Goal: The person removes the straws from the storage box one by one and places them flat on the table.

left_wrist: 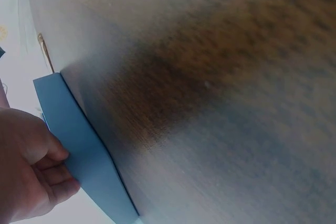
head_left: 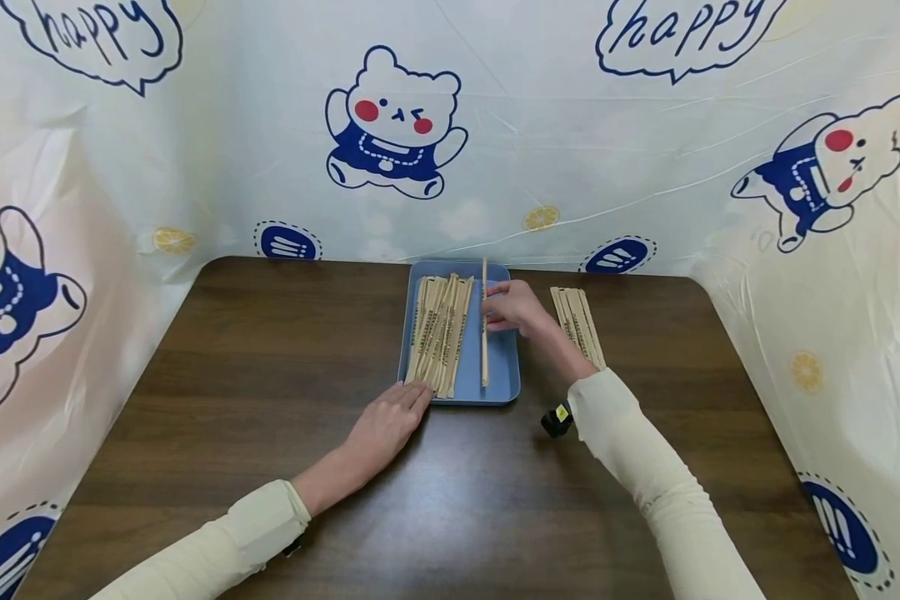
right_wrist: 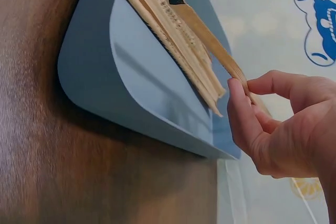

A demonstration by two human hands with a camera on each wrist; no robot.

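Observation:
My right hand (head_left: pixel 515 308) pinches a paper-wrapped pair of chopsticks (head_left: pixel 484 354) between thumb and fingers, above the right half of a blue tray (head_left: pixel 504 379). In the right wrist view the held chopsticks (right_wrist: pixel 212 40) slant, raised over the tray floor. A pile of similar wrapped chopsticks (head_left: pixel 440 333) lies lengthwise in the tray's left half. At the tray's front left corner is my left hand (head_left: pixel 390 421). Its curled fingers (left_wrist: pixel 52 174) hold the rim, as the left wrist view shows.
More wrapped chopsticks (head_left: pixel 579 321) lie on the brown wooden table (head_left: pixel 270 375) to the right of the tray, partly behind my right forearm. A printed curtain (head_left: pixel 510 150) hangs behind the table and along both sides.

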